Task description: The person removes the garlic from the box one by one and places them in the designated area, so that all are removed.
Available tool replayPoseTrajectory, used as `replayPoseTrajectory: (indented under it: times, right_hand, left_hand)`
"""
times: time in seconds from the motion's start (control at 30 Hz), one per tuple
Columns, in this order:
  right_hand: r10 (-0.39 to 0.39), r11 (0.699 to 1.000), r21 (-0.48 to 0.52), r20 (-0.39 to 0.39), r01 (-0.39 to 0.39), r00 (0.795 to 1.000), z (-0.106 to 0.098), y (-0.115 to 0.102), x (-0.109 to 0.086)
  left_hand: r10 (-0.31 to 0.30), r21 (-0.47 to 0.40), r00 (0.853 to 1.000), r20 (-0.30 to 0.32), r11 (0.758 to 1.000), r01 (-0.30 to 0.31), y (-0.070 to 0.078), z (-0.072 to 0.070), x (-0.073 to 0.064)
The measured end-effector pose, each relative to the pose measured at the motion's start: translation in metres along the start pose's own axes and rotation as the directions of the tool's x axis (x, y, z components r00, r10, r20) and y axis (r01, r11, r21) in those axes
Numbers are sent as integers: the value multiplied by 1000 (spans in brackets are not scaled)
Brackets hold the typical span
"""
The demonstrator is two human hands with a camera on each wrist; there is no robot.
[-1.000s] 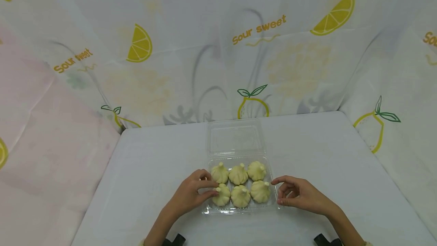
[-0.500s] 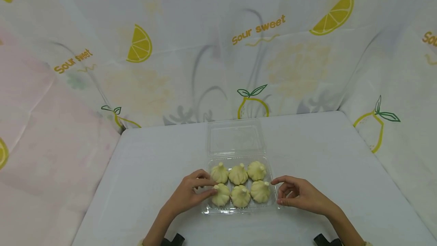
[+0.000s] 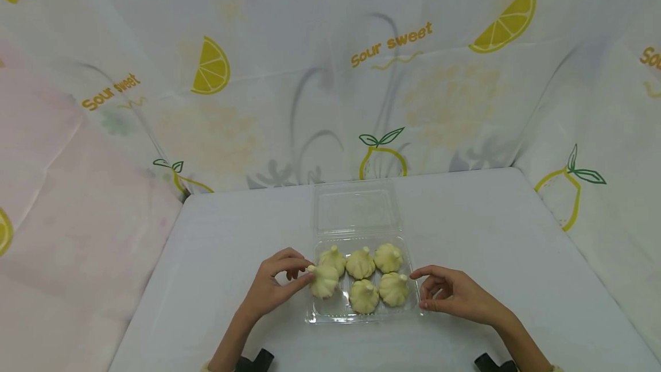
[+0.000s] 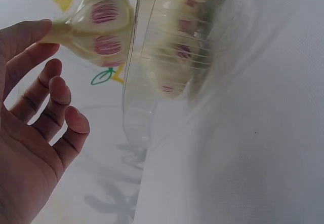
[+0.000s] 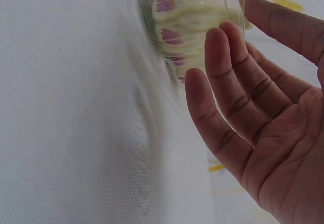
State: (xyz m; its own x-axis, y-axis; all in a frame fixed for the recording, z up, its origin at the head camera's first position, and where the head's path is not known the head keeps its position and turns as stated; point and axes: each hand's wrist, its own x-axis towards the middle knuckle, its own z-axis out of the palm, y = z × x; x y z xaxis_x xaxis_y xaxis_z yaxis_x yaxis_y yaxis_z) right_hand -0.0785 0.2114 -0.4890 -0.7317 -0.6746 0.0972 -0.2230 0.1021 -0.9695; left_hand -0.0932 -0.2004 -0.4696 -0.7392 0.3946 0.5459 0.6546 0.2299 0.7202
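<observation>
My left hand [image 3: 276, 281] pinches a pale garlic bulb [image 3: 324, 283] by its stem between thumb and finger, holding it above the front-left of a clear plastic clamshell box [image 3: 343, 319]. Purple patches show on the underside of this bulb [image 4: 104, 24] in the left wrist view, where the other fingers curl loosely. Several more garlic bulbs [image 3: 364, 296] sit in the box, stems up, in two rows. My right hand [image 3: 454, 294] is at the box's right edge, with thumb and forefinger apart along the rim and the other fingers [image 5: 217, 57] loosely bent beside the wall.
The box's clear lid [image 3: 356, 208] lies open toward the back of the white table [image 3: 232, 234]. Behind and at both sides hangs a cloth [image 3: 279, 45] printed with lemons.
My left hand has lifted the front-left garlic bulb out of its place and moved it slightly left and up. My right hand and the box have stayed put.
</observation>
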Motion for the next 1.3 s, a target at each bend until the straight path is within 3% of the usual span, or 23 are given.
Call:
replayPoseTrajectory:
  times: [0.2, 0.47, 0.6, 0.9, 1.2, 1.3]
  right_hand:
    - [6, 1000, 5, -1, -6, 1000, 0, -1, 0]
    - [6, 1000, 1, -3, -6, 1000, 1, -1, 0]
    - [11, 1000, 0, -4, -11, 1000, 1, -1, 0]
    - [2, 1000, -5, -1, -2, 1000, 1, 0, 1]
    - [0, 1000, -16, 2, 0, 1000, -1, 1, 1]
    - [1, 1000, -14, 2, -1, 1000, -1, 1, 0]
  left_hand:
    - [-13, -3, 999, -46, 1000, 13, -1, -10, 1]
    - [-89, 41, 992, -89, 995, 93, 23, -25, 10]
    - [-126, 81, 985, -120, 987, 136, 24, -30, 10]
    - [-179, 126, 969, -172, 971, 202, 14, -38, 8]
    - [-222, 193, 943, -249, 942, 273, 0, -38, 5]
    - [-235, 208, 937, -259, 934, 291, -20, -39, -2]
